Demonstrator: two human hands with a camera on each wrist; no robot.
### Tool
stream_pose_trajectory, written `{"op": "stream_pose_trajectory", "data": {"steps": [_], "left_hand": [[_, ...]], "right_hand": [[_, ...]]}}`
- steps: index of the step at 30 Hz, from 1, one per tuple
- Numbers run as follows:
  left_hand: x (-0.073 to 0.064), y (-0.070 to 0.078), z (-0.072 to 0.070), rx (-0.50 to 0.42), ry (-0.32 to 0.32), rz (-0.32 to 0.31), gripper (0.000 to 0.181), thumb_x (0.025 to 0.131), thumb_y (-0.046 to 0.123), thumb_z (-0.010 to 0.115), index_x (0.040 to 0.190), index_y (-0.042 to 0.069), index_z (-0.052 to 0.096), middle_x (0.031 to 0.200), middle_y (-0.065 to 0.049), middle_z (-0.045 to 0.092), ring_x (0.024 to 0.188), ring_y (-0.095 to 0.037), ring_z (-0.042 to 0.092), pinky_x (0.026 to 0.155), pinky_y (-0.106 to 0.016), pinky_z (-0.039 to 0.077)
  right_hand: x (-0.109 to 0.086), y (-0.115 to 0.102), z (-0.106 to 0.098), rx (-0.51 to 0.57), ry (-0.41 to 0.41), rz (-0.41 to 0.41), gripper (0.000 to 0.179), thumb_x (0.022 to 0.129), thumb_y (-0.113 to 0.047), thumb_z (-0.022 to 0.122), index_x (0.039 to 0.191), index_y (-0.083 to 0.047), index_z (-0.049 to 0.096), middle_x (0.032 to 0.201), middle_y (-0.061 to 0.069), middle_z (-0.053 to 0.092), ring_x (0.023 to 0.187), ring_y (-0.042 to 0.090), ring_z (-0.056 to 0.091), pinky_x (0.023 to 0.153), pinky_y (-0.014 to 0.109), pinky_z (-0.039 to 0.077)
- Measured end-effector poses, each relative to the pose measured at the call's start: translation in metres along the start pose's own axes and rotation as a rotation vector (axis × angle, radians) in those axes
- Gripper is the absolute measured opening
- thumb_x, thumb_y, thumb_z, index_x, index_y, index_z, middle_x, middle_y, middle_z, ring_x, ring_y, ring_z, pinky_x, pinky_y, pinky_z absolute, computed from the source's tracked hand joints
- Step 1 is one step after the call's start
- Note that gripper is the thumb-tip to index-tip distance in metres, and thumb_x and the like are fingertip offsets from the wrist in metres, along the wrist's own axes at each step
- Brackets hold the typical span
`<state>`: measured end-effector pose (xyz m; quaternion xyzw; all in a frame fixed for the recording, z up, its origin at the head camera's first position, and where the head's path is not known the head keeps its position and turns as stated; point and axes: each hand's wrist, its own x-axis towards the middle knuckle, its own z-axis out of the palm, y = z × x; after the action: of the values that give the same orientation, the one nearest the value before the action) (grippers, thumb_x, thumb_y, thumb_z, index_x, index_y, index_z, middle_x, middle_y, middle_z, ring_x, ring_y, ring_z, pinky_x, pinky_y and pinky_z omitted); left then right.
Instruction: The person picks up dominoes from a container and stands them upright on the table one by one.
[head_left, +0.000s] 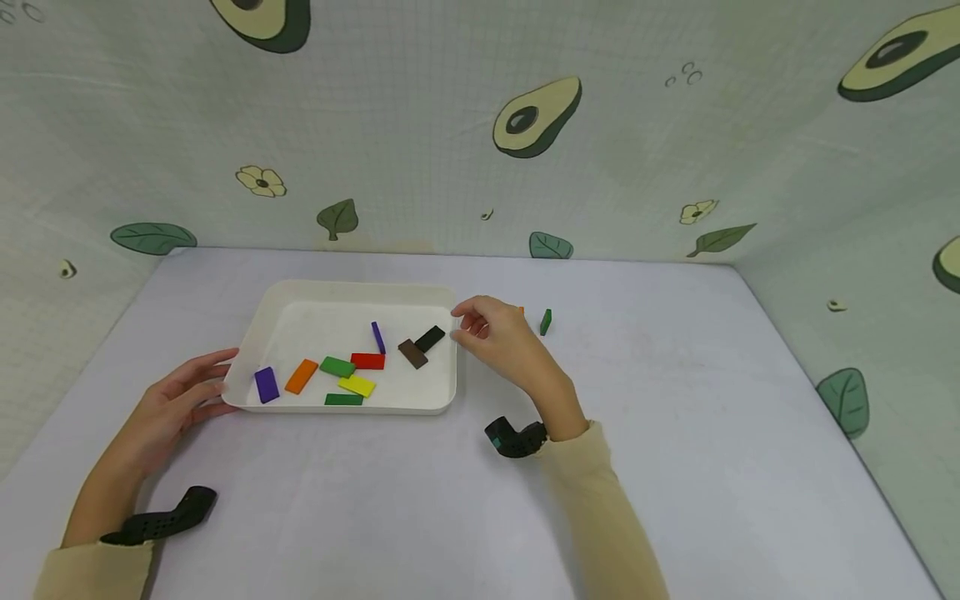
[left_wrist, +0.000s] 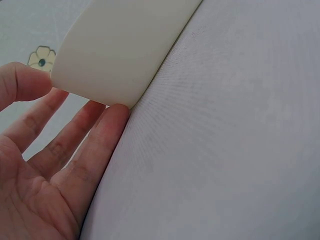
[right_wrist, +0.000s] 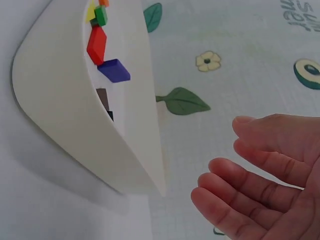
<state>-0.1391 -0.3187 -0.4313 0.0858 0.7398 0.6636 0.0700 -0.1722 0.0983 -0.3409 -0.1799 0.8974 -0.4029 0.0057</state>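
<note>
A white rectangular tray (head_left: 420, 402) lies on the table, with several coloured blocks inside. My left hand (head_left: 167, 410) is at its left end; in the left wrist view the thumb (left_wrist: 31, 82) meets the rim and the extended fingers touch the end wall. My right hand (head_left: 498, 337) is beside the right rim, loosely bent and holding nothing; the right wrist view shows a gap between its fingertips and the tray. Closest to it inside are a black block (head_left: 431, 338) and a brown block (head_left: 412, 354), touching each other.
Also in the tray are a red block (head_left: 368, 361), a yellow block (head_left: 357, 386), an orange block (head_left: 302, 377), and green and purple ones. Right of the tray, a green block (head_left: 546, 322) stands on the table (head_left: 712, 400), near an orange piece partly hidden by the right hand.
</note>
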Motion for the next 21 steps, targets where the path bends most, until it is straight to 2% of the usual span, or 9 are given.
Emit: {"op": "stream_pose_trajectory", "data": {"steps": [7, 14, 17, 21], "left_hand": [[0.0, 0.0, -0.001, -0.003, -0.007, 0.015, 0.044, 0.096, 0.008, 0.048, 0.139, 0.013, 0.042, 0.117, 0.015, 0.056, 0.095, 0.004, 0.061, 0.073, -0.015, 0.054], [-0.001, 0.0, 0.0, 0.03, 0.008, 0.002, 0.043, 0.096, 0.008, 0.048, 0.139, 0.014, 0.043, 0.116, 0.017, 0.056, 0.094, 0.004, 0.061, 0.072, -0.015, 0.054], [-0.001, 0.0, 0.0, 0.019, -0.002, 0.005, 0.043, 0.096, 0.008, 0.048, 0.139, 0.014, 0.043, 0.117, 0.016, 0.055, 0.095, 0.005, 0.061, 0.073, -0.015, 0.054], [-0.001, 0.0, -0.001, 0.016, -0.001, 0.003, 0.043, 0.096, 0.01, 0.048, 0.139, 0.014, 0.042, 0.117, 0.016, 0.055, 0.095, 0.005, 0.061, 0.073, -0.015, 0.054]], "right_hand": [[0.004, -0.006, 0.021, 0.0, -0.088, -0.012, 0.027, 0.087, -0.015, 0.064, 0.111, -0.002, 0.061, 0.102, 0.008, 0.062, 0.093, 0.019, 0.056, 0.085, 0.03, 0.05], [0.005, -0.008, 0.038, -0.02, -0.16, -0.019, 0.029, 0.088, -0.016, 0.063, 0.113, -0.001, 0.059, 0.109, 0.012, 0.06, 0.101, 0.026, 0.055, 0.088, 0.032, 0.049], [0.006, -0.009, 0.044, -0.043, -0.166, -0.008, 0.03, 0.088, -0.017, 0.064, 0.114, -0.002, 0.059, 0.111, 0.011, 0.059, 0.104, 0.027, 0.054, 0.089, 0.033, 0.049], [0.007, -0.009, 0.051, -0.126, -0.147, 0.01, 0.03, 0.088, -0.02, 0.064, 0.114, -0.005, 0.06, 0.113, 0.008, 0.059, 0.107, 0.022, 0.052, 0.093, 0.032, 0.047]]}}
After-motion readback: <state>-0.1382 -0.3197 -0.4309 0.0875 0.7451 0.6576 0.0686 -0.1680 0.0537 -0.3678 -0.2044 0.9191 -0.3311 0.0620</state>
